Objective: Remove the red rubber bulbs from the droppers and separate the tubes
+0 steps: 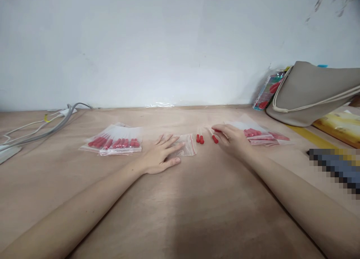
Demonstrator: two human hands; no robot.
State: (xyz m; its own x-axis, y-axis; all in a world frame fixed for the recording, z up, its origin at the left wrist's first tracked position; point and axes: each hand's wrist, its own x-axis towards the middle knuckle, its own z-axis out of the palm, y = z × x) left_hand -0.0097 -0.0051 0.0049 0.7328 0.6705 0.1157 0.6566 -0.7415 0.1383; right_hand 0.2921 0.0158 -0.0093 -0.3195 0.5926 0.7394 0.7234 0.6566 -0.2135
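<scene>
My left hand (161,154) lies flat on the table with its fingers spread, partly over a clear zip bag (188,145) with a red seal line. Just right of that bag, two droppers (200,139) with red bulbs and thin clear stems lie side by side. My right hand (230,139) is curled, its fingertips pinching at a red-bulbed piece partly hidden by the fingers. Right below those fingertips is another red-bulbed dropper (215,139). Beyond the right hand lies a stack of zip bags (260,137) with red-bulbed pieces inside.
A fanned pile of filled zip bags (118,141) lies on the left. Cables (53,128) run along the far left. At the right stand a grey-beige bag (306,94) with a cord, a packaged item (268,90), a yellow packet (341,126) and a pixelated dark object (336,171).
</scene>
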